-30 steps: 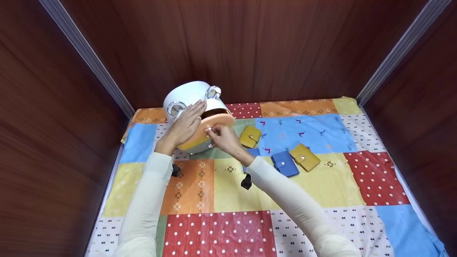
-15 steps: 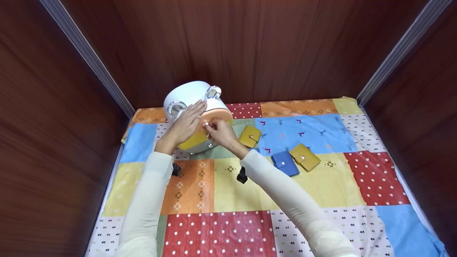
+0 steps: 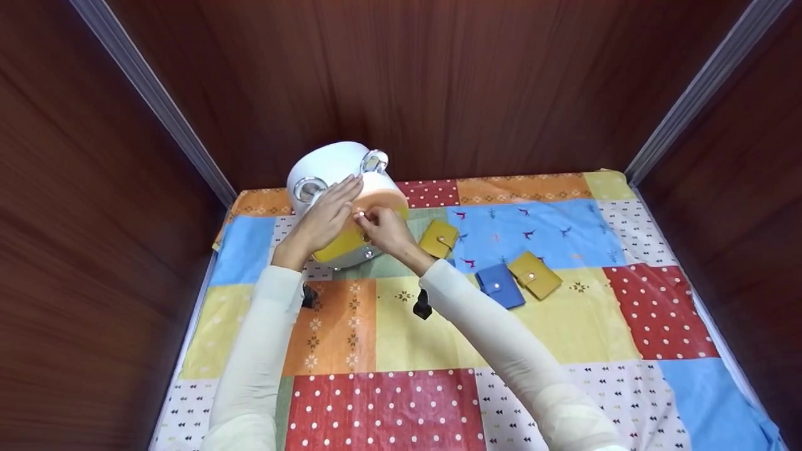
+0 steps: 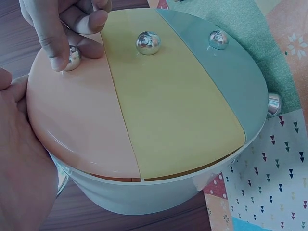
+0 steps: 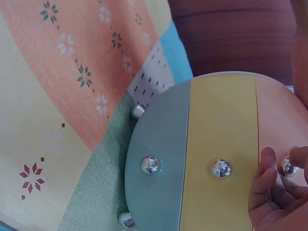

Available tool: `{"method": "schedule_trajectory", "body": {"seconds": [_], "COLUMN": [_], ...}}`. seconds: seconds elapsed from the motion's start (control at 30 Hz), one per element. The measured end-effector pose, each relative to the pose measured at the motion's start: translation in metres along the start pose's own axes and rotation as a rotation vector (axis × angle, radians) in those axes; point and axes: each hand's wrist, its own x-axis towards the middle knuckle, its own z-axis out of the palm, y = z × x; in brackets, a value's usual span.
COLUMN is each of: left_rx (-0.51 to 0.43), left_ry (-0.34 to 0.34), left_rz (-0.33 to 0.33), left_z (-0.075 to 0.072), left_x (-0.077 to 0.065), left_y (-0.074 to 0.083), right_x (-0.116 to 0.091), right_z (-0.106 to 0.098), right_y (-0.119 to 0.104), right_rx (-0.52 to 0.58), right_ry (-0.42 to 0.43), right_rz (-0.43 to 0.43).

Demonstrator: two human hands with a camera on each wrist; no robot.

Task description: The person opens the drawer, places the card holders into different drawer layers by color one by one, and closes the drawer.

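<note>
A small white chest (image 3: 329, 160) with two chrome rings stands at the back left in the head view. Its oval front has orange (image 4: 82, 125), yellow (image 4: 163, 106) and green (image 4: 226, 72) drawer fronts, each with a chrome ball knob. My left hand (image 3: 322, 219) lies with straight fingers against the white body, beside the orange drawer. Thumb and fingers of my right hand (image 3: 390, 232) pinch the orange drawer's knob (image 4: 73, 58). All three fronts sit side by side and nearly flush; a thin dark gap shows at the rim in the left wrist view.
Right of the chest lie a mustard snap wallet (image 3: 438, 238), a blue wallet (image 3: 499, 286) and another mustard wallet (image 3: 534, 275). Patchwork cloth (image 3: 388, 413) covers the table. Dark wood panels (image 3: 438, 88) enclose the back and sides.
The orange drawer, slightly pulled out with a dark gap above it, has slid back in under my right hand. My left hand has stayed in place.
</note>
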Motion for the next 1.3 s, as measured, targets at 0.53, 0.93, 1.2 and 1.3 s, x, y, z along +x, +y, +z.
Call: {"method": "schedule_trajectory", "body": {"seconds": [0.53, 0.93, 1.2, 1.3], "left_rx": [0.025, 0.031, 0.034, 0.032], "left_ry": [0.01, 0.011, 0.007, 0.009], "left_rz": [0.007, 0.01, 0.005, 0.011], "left_z": [0.002, 0.003, 0.004, 0.004], "left_x": [-0.001, -0.002, -0.001, -0.001], "left_y": [-0.002, -0.001, 0.0, 0.0], "right_x": [-0.007, -0.012, -0.01, -0.009], "right_z": [-0.001, 0.007, 0.017, 0.019], "right_y": [0.013, 0.039, 0.048, 0.049], "right_rx": [0.017, 0.009, -0.024, -0.027], "right_ry": [-0.014, 0.02, -0.002, -0.021], "right_rz": [-0.012, 0.078, 0.121, 0.127]}}
